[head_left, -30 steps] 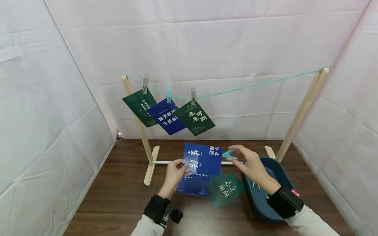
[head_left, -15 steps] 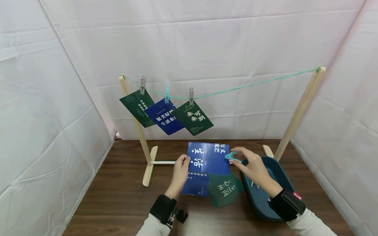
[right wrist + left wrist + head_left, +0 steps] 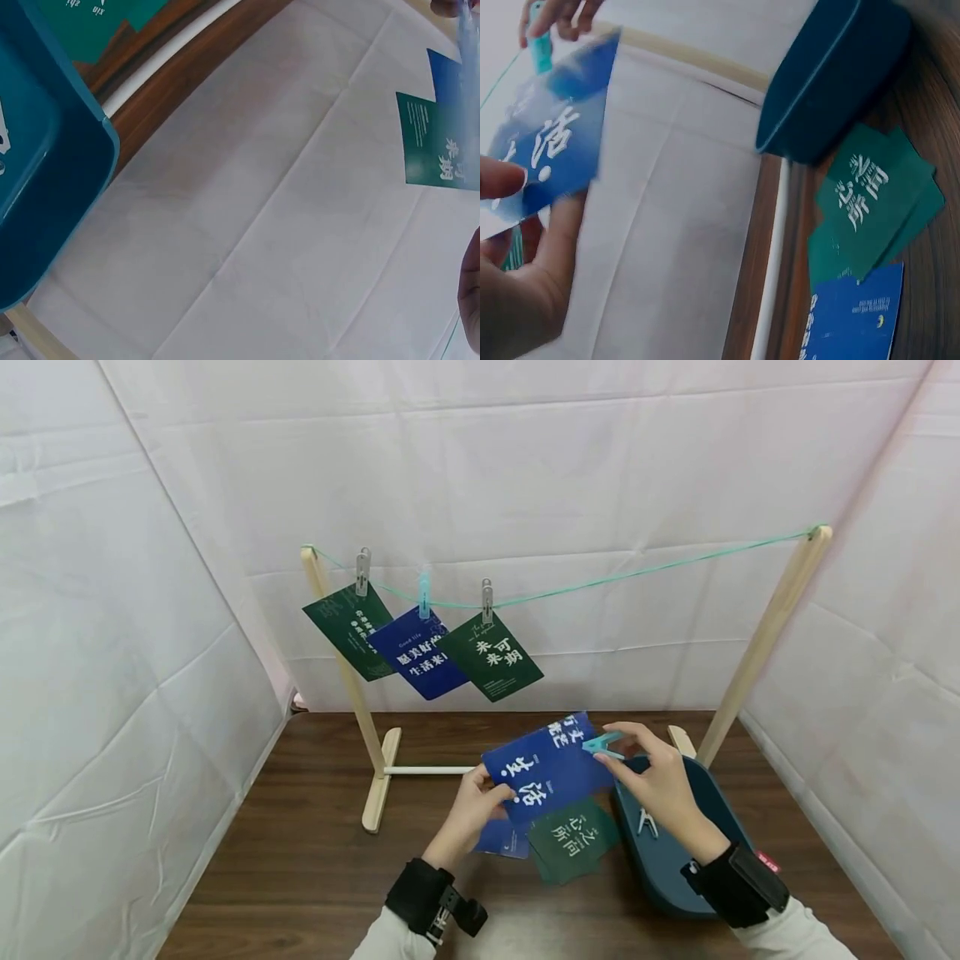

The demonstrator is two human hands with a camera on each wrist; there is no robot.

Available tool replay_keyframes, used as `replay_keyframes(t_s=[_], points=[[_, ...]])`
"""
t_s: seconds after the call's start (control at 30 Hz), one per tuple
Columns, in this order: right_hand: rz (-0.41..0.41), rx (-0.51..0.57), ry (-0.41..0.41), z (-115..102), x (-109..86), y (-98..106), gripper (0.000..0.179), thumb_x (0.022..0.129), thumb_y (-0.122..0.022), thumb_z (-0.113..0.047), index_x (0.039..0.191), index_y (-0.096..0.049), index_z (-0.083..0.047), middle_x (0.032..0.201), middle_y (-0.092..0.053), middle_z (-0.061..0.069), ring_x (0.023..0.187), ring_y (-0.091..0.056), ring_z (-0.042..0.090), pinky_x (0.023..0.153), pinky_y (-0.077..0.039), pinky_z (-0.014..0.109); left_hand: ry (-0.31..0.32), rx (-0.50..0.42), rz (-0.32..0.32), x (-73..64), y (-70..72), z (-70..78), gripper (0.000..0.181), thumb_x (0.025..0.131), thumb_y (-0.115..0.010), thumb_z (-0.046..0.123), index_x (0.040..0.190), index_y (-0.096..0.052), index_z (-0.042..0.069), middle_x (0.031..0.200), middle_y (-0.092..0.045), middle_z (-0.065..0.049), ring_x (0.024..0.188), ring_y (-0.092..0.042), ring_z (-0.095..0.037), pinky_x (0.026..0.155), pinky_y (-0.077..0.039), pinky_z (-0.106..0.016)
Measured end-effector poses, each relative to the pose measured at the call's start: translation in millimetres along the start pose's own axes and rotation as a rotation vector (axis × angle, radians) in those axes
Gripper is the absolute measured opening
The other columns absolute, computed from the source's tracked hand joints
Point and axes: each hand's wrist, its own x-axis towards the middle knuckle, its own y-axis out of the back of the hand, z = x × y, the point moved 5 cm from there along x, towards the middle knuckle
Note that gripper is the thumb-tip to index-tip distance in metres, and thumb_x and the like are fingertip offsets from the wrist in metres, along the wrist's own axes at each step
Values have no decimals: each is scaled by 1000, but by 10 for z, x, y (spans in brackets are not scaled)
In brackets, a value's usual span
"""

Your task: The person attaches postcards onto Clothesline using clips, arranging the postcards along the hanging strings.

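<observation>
My left hand point(image 3: 472, 810) pinches a blue card point(image 3: 551, 768) with white lettering by its left side, thumb on the front. The card is tilted above the table. Between thumb and fingers, my right hand point(image 3: 663, 781) holds a light-blue clothespin point(image 3: 602, 744). Its tip overlaps the card's upper right part; whether it bites the card I cannot tell. The left wrist view shows the same clothespin point(image 3: 540, 45) at the card's top. Below lie green cards point(image 3: 573, 839) and a partly hidden blue card point(image 3: 502, 839).
Behind, a green string point(image 3: 637, 577) runs between two wooden posts point(image 3: 765, 643). On its left part hang a green card point(image 3: 352, 631), a blue card point(image 3: 420, 653) and another green card point(image 3: 491, 657), each clipped. A dark blue bin point(image 3: 667, 885) holding a clothespin point(image 3: 647, 823) stands at right.
The blue card has shifted right and turned, its right end now higher. My left hand moved right with it. The right hand and clothespin moved slightly right; the clothespin now overlaps the card.
</observation>
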Motion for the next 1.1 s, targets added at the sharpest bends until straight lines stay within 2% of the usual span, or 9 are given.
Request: replay_keyframes(t_s=[0.1,0.23,0.3,0.43,0.57,0.63,0.7,0.93,1.1], points=[[22,76,28,69,-16,-14,44,74,-75,4,115,-61,-5,83,-64,-1,74,-54,0,70,-42,12,6,8,6,2,-45,-15,21,95,-49,12,105,-57,-4,86,-67,-8,74,-64,-6,65,-54,-25],[32,134,5,77,26,19,40,80,-72,-2,118,-61,-4,84,-64,-1,76,-55,-3,70,-44,10,-16,71,56,20,-75,34,39,103,-37,28,70,-41,10,53,-35,7,46,-31,-3,49,-31,-19],[37,134,-44,13,94,75,38,82,-71,-3,118,-61,-1,81,-63,-2,73,-56,-3,67,-45,10,-35,92,89,35,-69,71,37,104,-33,29,70,-34,13,58,-28,5,52,-28,-5,54,-29,-21],[79,234,-100,2,243,146,41,85,-63,7,124,-54,9,89,-63,-12,77,-60,-6,66,-48,9,-23,32,132,73,-50,120,24,103,-36,23,80,-38,15,75,-38,5,77,-41,-6,74,-35,-24],[84,302,-144,-11,424,193,43,84,-56,18,127,-50,12,99,-60,-16,79,-61,-5,66,-49,10,-3,-57,112,94,-54,162,17,100,-46,17,84,-47,9,75,-48,7,72,-50,-3,70,-42,-19],[83,273,-156,-13,504,214,40,83,-57,18,123,-53,11,98,-60,-18,75,-60,-5,63,-48,9,9,-94,97,102,-57,176,9,97,-52,12,94,-53,3,75,-57,7,67,-57,-3,62,-48,-19],[84,233,-164,-22,582,235,36,82,-61,15,117,-57,10,96,-61,-21,72,-60,-6,61,-47,8,21,-101,94,104,-55,187,16,93,-57,6,106,-54,-2,80,-65,3,70,-63,-6,60,-52,-21],[72,225,-141,-125,826,267,37,83,-65,9,119,-60,4,99,-65,-17,78,-61,-6,68,-47,8,31,122,17,103,-101,170,38,87,-59,0,124,-55,1,109,-58,-15,91,-58,-18,75,-53,-32],[46,216,-147,-152,916,241,29,99,-45,-7,124,-52,6,72,-52,-16,59,-50,1,58,-43,11,-75,198,-23,76,-166,192,19,93,-59,13,100,-59,-5,89,-57,-10,76,-53,-13,69,-48,-26]])
